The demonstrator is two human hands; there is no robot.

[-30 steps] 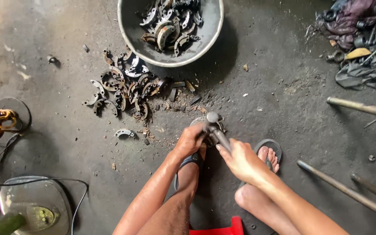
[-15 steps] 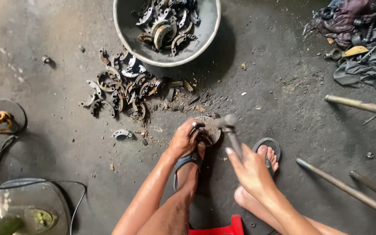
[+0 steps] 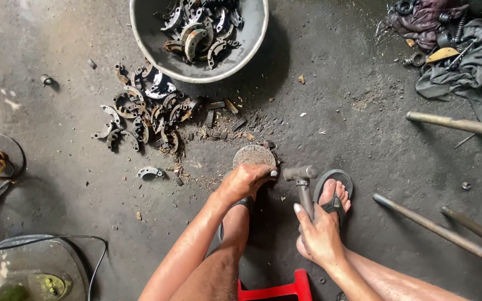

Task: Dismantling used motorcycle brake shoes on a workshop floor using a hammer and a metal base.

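My left hand (image 3: 245,181) is curled at the near edge of a round, rusty metal block (image 3: 255,155) on the floor. Its fingers close over a small metal part that is mostly hidden. My right hand (image 3: 320,237) grips the handle of a grey hammer (image 3: 302,179). The hammer head hangs just right of the block, above my sandalled right foot (image 3: 333,192). A heap of curved, rusty brake shoes (image 3: 143,114) lies on the floor beyond my left hand. More of them fill a large metal basin (image 3: 252,39) at the top.
Debris and chips litter the dark concrete around the block. Long metal rods (image 3: 442,231) and a wooden handle (image 3: 458,125) lie at the right, with rags and parts (image 3: 464,61) at the top right. Cables and a round lid (image 3: 34,267) are at the lower left, and a red stool (image 3: 277,291) is under me.
The hammer has come off the block and drawn back to the right. My left hand has slid toward me, uncovering the block's round top.
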